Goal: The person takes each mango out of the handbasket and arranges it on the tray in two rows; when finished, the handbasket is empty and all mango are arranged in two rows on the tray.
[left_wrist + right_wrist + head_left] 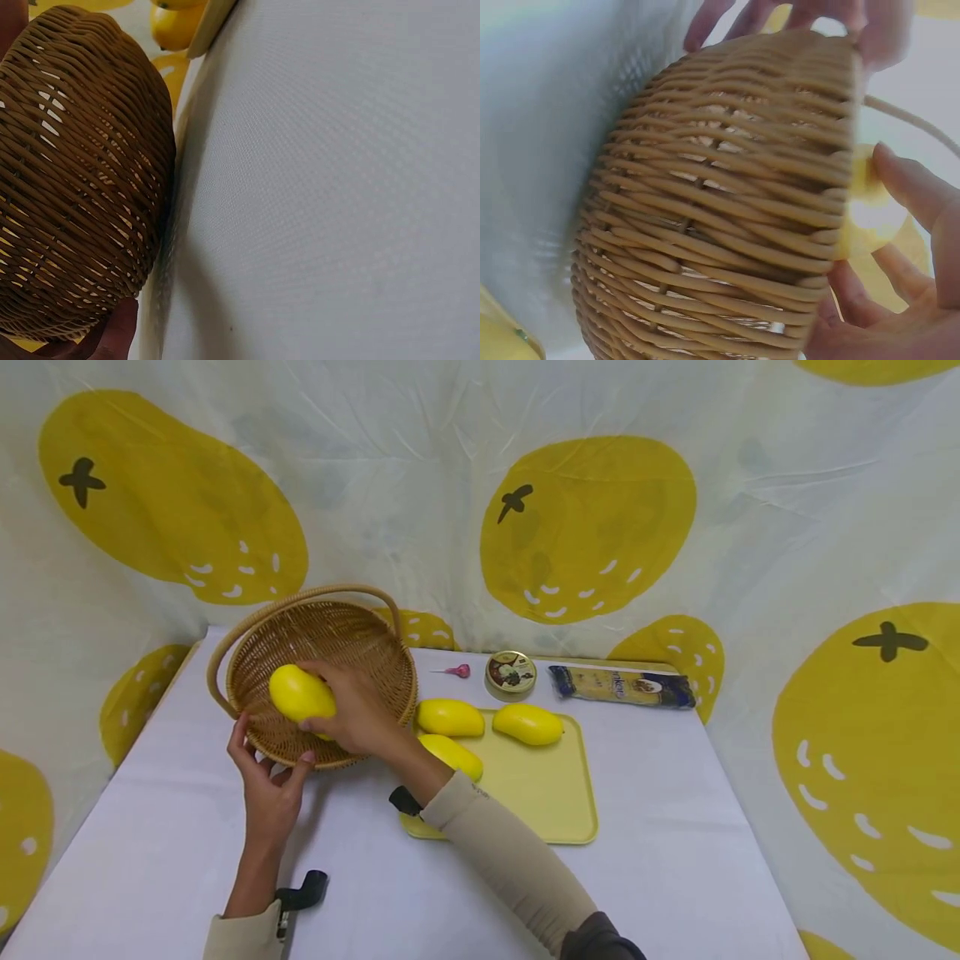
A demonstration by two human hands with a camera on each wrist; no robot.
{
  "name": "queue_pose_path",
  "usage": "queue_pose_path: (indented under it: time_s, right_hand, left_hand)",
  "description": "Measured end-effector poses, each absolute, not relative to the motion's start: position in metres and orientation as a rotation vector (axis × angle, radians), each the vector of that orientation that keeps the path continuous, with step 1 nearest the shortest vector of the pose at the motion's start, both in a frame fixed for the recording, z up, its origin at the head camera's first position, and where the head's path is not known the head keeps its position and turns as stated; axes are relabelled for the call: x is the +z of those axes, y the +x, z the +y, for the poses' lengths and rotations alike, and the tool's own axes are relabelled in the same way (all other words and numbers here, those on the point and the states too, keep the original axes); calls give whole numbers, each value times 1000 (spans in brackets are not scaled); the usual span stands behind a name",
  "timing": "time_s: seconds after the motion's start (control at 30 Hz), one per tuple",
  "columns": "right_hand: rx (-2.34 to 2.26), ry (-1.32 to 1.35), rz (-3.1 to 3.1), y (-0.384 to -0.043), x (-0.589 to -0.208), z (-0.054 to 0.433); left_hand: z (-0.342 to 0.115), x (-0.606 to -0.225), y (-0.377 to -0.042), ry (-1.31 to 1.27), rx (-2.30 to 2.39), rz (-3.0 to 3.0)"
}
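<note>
In the head view, a round wicker basket (322, 627) with a hooped handle stands at the left of the table, its inside showing. My left hand (270, 797) holds the basket's near wall, thumb apart from the fingers. The right wrist view shows that hand (802, 19) across the basket's edge. My right hand (356, 710) reaches over the rim and grips a yellow mango (300, 692) inside the opening. Thumb and fingers sit round this mango (866, 217), partly hidden behind the basket wall (727, 195).
Right of the basket lies a pale yellow tray (540, 802) with three mangoes (528, 724) at its far side. Behind it are a small pink item with a thin point (459, 671), a round tin (511, 674) and a dark-ended packet (622, 686). A fruit-print cloth (420, 485) hangs behind.
</note>
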State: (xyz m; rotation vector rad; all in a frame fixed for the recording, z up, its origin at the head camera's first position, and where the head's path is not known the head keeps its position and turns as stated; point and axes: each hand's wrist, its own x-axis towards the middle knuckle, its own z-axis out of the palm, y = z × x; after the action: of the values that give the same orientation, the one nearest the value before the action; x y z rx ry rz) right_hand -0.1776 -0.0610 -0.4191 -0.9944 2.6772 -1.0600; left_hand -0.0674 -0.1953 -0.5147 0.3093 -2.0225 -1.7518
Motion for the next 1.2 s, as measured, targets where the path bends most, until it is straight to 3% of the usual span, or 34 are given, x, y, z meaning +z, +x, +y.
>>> queue_pose_path:
  time_s: [0.67,1.2]
  right_hand:
    - [-1464,-895,2632,-137,-403,-13]
    - [-1679,-844,2543,-122,-405,32]
  left_hand:
    - [-195,-515,-67,307,-1701,-2050]
    - [-197,-514,-66,336,-1699,-2077]
